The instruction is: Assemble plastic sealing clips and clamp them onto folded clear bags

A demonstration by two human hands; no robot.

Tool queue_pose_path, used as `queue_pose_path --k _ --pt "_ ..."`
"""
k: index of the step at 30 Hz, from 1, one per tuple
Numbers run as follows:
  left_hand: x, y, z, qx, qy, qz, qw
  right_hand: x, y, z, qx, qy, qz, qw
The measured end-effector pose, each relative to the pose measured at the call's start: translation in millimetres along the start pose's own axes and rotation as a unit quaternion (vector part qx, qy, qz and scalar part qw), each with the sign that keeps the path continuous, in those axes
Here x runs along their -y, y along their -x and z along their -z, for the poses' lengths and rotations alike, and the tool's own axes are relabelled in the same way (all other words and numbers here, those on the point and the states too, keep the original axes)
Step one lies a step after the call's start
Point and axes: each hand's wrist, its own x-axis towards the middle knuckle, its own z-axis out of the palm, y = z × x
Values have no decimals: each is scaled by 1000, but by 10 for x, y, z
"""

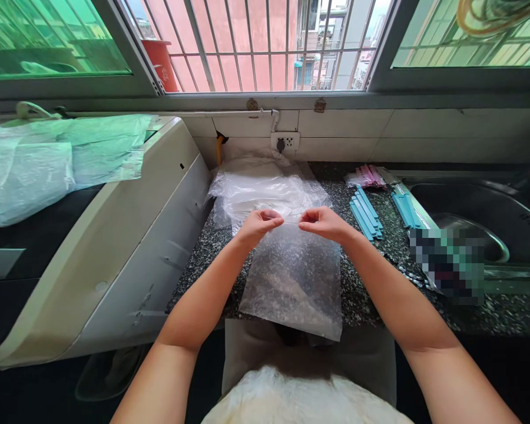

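A clear plastic bag (pixel 295 277) hangs from my two hands, its lower corner reaching past the counter's front edge. My left hand (pixel 264 224) pinches the bag's top edge between thumb and fingers. A short gap to the right, my right hand (pixel 322 224) pinches the same edge. Behind both hands lies a pile of clear plastic bags (pixel 265 182) on the speckled dark counter. Right of my right hand are several light blue plastic strips (pixel 365 213) laid side by side.
More blue strips (pixel 407 207) and pink strips in a clear wrapper (pixel 367 176) lie farther right. A dark sink (pixel 468 197) is beyond them. A large pale appliance (pixel 136 218) with plastic sheeting (pixel 66 153) on it stands at left. A wall socket (pixel 285 141) sits behind the pile.
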Motion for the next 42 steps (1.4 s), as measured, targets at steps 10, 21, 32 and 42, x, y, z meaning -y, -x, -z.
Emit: queue_pose_path --k 10,21,32,42 --pt "-3 4 1 4 -4 6 1000 -4 3 -11 -13 5 -17 1000" --pt "-38 8 39 38 -71 65 995 22 -2 -54 -10 25 -9 1000" --pt "-56 24 -12 33 -41 44 998 -6 -15 -64 4 11 -4 1000" --pt "-58 15 38 17 -38 37 998 -31 7 41 20 -1 -17 1000"
